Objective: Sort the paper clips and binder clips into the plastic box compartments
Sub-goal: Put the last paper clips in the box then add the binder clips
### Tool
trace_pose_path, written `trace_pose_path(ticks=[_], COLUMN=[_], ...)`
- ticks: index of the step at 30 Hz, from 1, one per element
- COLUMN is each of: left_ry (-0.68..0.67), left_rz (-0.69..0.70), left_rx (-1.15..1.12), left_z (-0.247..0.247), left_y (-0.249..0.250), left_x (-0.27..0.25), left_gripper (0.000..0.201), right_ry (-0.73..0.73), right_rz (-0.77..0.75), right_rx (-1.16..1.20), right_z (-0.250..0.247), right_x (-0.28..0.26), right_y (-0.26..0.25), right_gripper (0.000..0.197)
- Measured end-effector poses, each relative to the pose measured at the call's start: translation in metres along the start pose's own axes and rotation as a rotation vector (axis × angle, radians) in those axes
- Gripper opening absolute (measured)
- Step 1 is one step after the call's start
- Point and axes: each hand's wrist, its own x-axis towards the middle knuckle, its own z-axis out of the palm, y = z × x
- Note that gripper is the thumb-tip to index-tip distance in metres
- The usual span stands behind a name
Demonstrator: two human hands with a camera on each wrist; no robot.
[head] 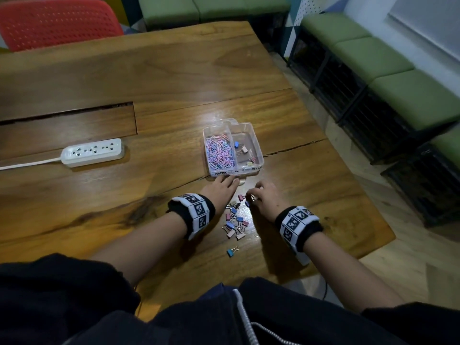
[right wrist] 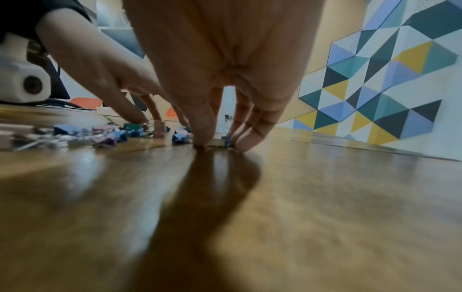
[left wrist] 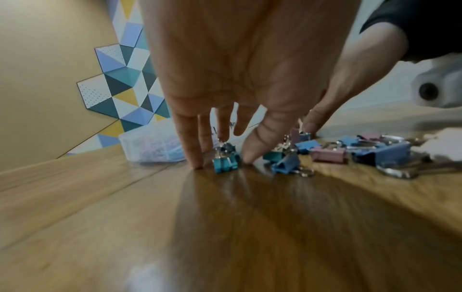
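Both hands down at the binder clip pile (head: 235,220), lower centre of frame. Left hand (head: 221,189) straddles a teal clip (left wrist: 226,161), not yet pinched; right hand (head: 263,197) pinches a small clip (right wrist: 226,142). Plastic box (head: 258,155) lies just above, nearer the left hand

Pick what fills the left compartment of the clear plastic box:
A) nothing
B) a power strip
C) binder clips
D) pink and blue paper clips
D: in the head view the plastic box's left compartment is heaped with pink and blue paper clips, while the right one holds only a few binder clips.
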Motion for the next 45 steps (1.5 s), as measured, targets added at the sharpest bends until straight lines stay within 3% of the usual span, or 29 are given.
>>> trace_pose_path(ticks=[6, 10, 14, 19, 22, 26, 29, 31, 34, 37, 41, 45], left_ry=[0.096, 0.037, 0.009, 0.33, 0.379, 0.302, 0.253, 0.09, -0.162, -0.208, -0.05, 0.008], left_rz=[-0.074, -0.138, -0.13, -0.116, -0.11, -0.082, -0.016, 0.016, -0.014, -0.028, -0.06, -0.109], left_rx=[-0.09, -0.276, -0.489, -0.835, -0.939, -0.86, -0.743, -0.648, -0.473, -0.311, -0.321, -0.347], left_z=[0.006, 0.011, -0.002, -0.056, -0.075, -0.065, -0.047, -0.034, -0.01, 0.009, 0.021, 0.022], left_y=[-0.006, -0.016, -0.013, 0.003, 0.004, -0.004, -0.015, -0.022, -0.026, -0.02, -0.012, -0.007], left_x=[-0.008, -0.018, -0.02, 0.016, 0.033, 0.031, 0.011, -0.005, -0.022, -0.03, -0.03, -0.035], left_gripper=[0.042, 0.015, 0.012, 0.016, 0.024, 0.032, 0.028, 0.031, 0.065, 0.084, 0.059, 0.03], right_ry=[-0.056, -0.132, -0.143, -0.219, -0.262, -0.18, -0.014, 0.128, 0.228, 0.12, -0.167, -0.148], right_rz=[0.139, 0.286, 0.337, 0.382, 0.37, 0.285, 0.211, 0.17, 0.158, 0.121, 0.002, 0.006], right_rx=[0.133, 0.192, 0.239, 0.256, 0.292, 0.358, 0.466, 0.486, 0.373, 0.307, 0.107, 0.05], right_z=[0.002, -0.005, -0.012, -0.023, -0.038, -0.069, -0.086, -0.089, -0.08, -0.055, -0.02, -0.003], right_x=[-0.022, -0.025, -0.026, -0.029, -0.023, 0.0, 0.02, 0.032, 0.038, 0.027, 0.006, -0.007], right_y=[0.001, 0.003, 0.003, -0.002, -0.005, -0.011, -0.021, -0.028, -0.031, -0.028, -0.021, -0.017], right_gripper=[0.022, 0.023, 0.02, 0.025, 0.025, 0.012, 0.01, 0.014, 0.018, 0.022, 0.044, 0.041])
